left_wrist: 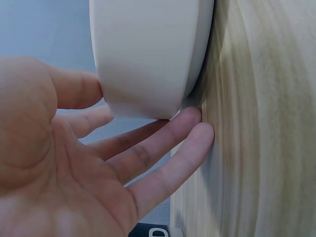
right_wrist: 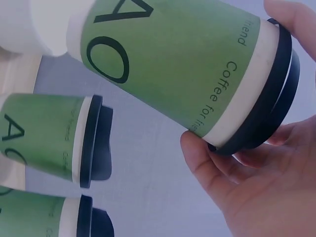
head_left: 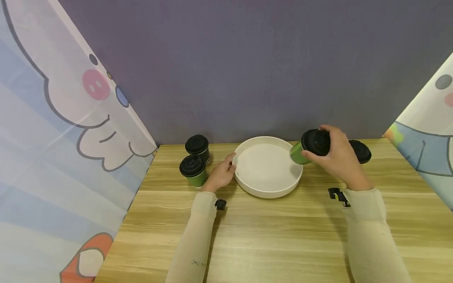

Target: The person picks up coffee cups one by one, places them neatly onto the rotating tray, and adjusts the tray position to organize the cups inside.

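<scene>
My right hand (head_left: 341, 157) grips a green paper coffee cup (right_wrist: 173, 64) around its black lid. The cup is tilted, its base toward the right rim of a round white tray (head_left: 267, 192), which it overlaps in the head view. My left hand (head_left: 222, 173) is at the tray's left side. In the left wrist view the thumb touches the upper edge of the tray wall, and the long, fairly straight fingers (left_wrist: 153, 148) reach toward its bottom edge. No cup shows inside the tray.
Left of my left hand stand a green lidded cup (head_left: 196, 179) and, behind it, a black lidded cup (head_left: 197, 144). Two more green cups, one upper (right_wrist: 44, 133) and one lower (right_wrist: 29, 215) in the right wrist view, stand near my right hand. A grey wall (head_left: 247, 70) rises behind the table.
</scene>
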Available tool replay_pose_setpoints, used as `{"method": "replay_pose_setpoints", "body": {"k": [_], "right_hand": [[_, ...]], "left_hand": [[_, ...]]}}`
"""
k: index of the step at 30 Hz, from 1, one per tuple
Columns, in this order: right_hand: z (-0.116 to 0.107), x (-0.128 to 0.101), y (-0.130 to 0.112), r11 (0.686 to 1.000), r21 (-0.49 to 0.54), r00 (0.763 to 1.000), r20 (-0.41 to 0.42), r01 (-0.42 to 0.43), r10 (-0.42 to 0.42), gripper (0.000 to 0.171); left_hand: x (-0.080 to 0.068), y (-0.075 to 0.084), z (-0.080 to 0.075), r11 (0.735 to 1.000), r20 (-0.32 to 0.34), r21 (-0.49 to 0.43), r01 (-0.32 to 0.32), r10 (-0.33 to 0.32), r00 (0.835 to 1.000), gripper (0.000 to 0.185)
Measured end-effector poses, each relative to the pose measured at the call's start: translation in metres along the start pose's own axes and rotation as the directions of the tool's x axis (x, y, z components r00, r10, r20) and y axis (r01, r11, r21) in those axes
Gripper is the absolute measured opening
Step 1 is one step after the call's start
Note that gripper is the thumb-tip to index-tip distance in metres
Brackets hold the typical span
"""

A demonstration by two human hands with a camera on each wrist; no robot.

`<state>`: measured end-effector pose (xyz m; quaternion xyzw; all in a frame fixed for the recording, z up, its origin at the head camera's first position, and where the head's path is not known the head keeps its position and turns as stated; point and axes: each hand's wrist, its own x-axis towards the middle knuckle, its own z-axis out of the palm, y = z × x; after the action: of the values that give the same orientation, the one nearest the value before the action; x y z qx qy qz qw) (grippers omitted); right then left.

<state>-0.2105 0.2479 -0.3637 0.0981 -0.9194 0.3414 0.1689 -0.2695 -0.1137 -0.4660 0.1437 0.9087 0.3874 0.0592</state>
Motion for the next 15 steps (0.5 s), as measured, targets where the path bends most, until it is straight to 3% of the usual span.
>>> {"method": "replay_pose_setpoints", "body": {"k": [9, 15], "right_hand": [[0.011, -0.001, -0.008, 0.999, -0.023, 0.999, 0.045, 0.024, -0.023, 0.091], [0.019, -0.001, -0.013, 0.998, -0.046, 0.996, 0.09, 0.035, -0.03, 0.091]], "left_hand": [[-0.002, 0.002, -0.002, 1.0, 0.032, -0.025, 0.001, 0.0, 0.999, 0.057], [-0.003, 0.003, -0.005, 1.0, 0.052, 0.011, -0.016, 0.015, 0.999, 0.06]]}}
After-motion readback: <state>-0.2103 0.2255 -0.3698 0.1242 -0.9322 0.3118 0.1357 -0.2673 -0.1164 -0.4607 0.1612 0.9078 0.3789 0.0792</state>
